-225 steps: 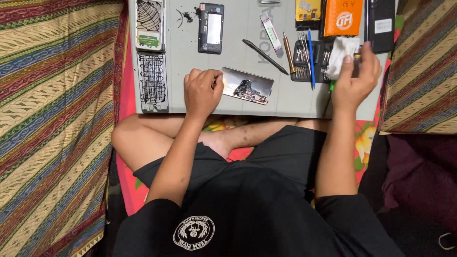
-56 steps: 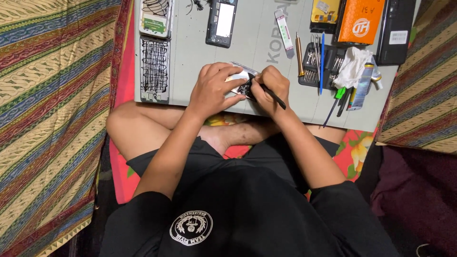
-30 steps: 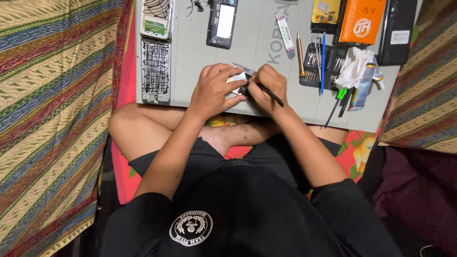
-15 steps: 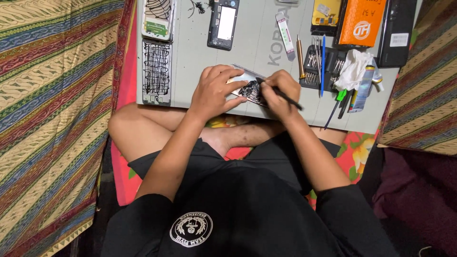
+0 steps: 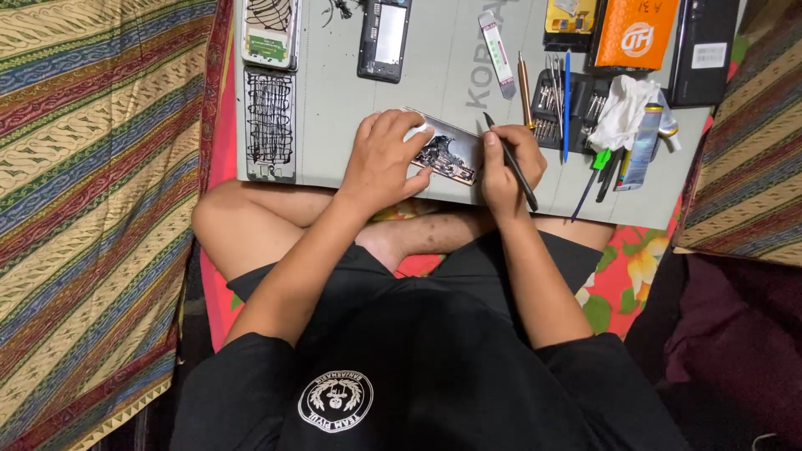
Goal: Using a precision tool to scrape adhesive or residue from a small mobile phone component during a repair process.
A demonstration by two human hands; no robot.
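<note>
Opened phone (image 5: pixel 447 154) near mat edge (image 5: pixel 501 203)

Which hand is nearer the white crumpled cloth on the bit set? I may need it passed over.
Right. The right hand, gripping a black tool, sits just left of the white cloth; the left hand rests on the opened phone, farther left.
</note>
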